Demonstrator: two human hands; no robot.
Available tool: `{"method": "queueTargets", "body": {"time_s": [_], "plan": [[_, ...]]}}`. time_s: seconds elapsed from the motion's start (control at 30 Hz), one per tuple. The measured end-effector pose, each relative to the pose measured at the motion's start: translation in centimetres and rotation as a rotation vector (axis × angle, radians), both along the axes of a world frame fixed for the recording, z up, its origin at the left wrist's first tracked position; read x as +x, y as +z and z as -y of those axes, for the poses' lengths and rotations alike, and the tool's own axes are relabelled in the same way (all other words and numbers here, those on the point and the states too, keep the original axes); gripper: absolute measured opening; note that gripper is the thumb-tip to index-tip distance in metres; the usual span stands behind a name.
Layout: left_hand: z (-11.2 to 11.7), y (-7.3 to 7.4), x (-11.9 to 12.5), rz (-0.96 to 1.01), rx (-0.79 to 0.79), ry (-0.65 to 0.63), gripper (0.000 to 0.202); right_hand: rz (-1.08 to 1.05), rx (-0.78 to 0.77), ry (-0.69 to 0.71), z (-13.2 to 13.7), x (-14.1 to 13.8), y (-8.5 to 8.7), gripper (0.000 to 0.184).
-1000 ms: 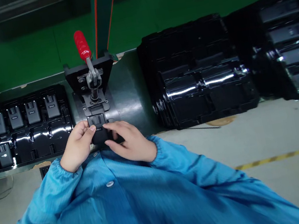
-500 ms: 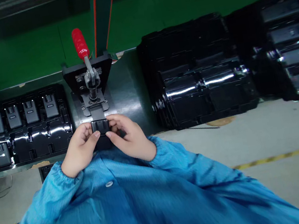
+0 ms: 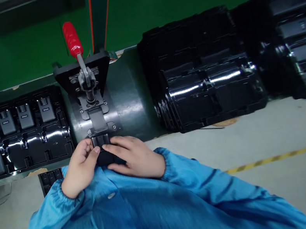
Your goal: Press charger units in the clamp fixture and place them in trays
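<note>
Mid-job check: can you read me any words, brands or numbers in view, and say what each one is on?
Small white word on each grey part in the left tray: too blurred to read.
Black part held in the left hand and right hand: no print shows.
Red-handled clamp and black tray stacks: no text.
</note>
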State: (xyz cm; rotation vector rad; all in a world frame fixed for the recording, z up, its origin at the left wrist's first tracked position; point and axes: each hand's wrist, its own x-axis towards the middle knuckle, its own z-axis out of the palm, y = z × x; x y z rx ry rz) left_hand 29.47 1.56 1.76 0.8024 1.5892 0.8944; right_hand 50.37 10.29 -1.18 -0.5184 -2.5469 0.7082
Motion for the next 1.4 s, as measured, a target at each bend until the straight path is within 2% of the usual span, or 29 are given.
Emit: {"method": "queueTargets", "body": {"time_s": [0.17,0.4,0.6,0.93,1.1,1.4], "plan": [[-1.0,0.2,0.1,-0.037,0.013,0.025,0.022,-0.002,0.051,-0.003,-0.4,-0.1,-0.2,0.045],[-3.1,1.1,-1.0,-0.094,0.013,-0.068,0.015,0.035,0.132,-0.010,-2.1,-0.6,-0.5,0.043],[-4.5,0.7,-1.1,-0.300,0.058,-0.065,0.018,0.080,0.148,-0.025,-3.9,-1.0,-0.9,0.043],[-5.9,-0.1,-1.3,-0.337,0.044,-0.090,0.026,0.070,0.065,-0.036,-5.1,-1.5,-1.8,0.043],[-6.3,-0.2,-1.3,-0.417,0.022,-0.090,0.017,0.078,0.038,-0.022,-5.4,-1.8,-2.1,0.043],[-7.5,-0.3,-1.7,-0.602,0.067,-0.156,0.023,0.068,-0.009,-0.046,-6.3,-2.6,-2.6,0.042]]}}
